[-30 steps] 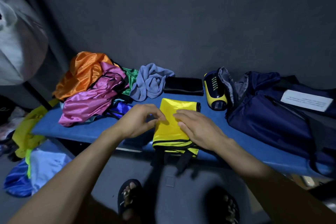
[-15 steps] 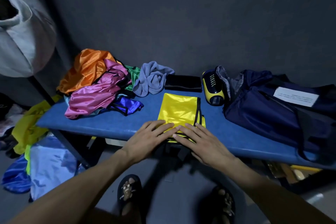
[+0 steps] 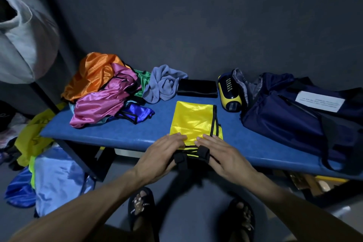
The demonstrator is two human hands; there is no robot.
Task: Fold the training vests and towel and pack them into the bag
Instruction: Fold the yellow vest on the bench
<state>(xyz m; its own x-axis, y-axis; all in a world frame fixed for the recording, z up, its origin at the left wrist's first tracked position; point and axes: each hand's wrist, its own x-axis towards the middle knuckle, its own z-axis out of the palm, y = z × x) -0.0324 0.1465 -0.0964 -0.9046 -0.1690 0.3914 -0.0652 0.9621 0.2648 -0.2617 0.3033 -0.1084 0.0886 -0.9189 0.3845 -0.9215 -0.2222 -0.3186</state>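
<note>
So, head view: the yellow vest lies folded flat near the front edge of the blue bench, its black straps curling over that edge. Both hands sit on its near end, left hand and right hand, fingers straight and close together, pressing down. Far left there's a heap: orange vest, pink vest, blue vest, plus a crumpled grey towel. The navy bag slumps at the right.
</note>
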